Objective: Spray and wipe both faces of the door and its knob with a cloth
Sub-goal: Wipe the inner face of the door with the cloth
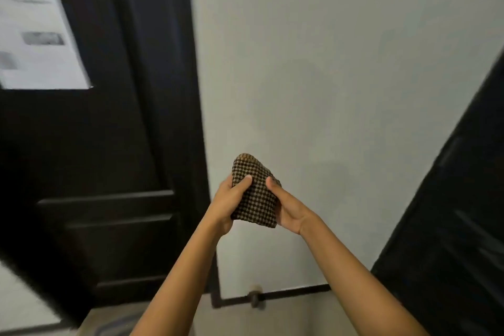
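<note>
1. The cloth (pixel 256 199), a folded pad in a brown and dark check, sits just below the picture's centre at 6 o'clock, held up in front of the pale wall (pixel 327 63).
2. The left hand (pixel 230 199) grips the cloth from its 9 o'clock side, thumb pressed across the near face and fingers curled behind, out of sight.
3. The right hand (pixel 287 207) grips it from the 3 o'clock side the same way, thumb on the near face, with the palm cupping the lower edge.
4. The dark panelled door (pixel 109 144) fills the 9 o'clock side of the view, apart from the hands.
5. A white paper sheet (pixel 35 30) hangs on the door at 10 o'clock; its print is blurred.
6. A second dark surface (pixel 463 226) slants in at 4 o'clock; what it is cannot be told.
7. A small door stop (pixel 255 298) stands at 6 o'clock at the wall's foot, against the dark skirting (pixel 297 291).
</note>
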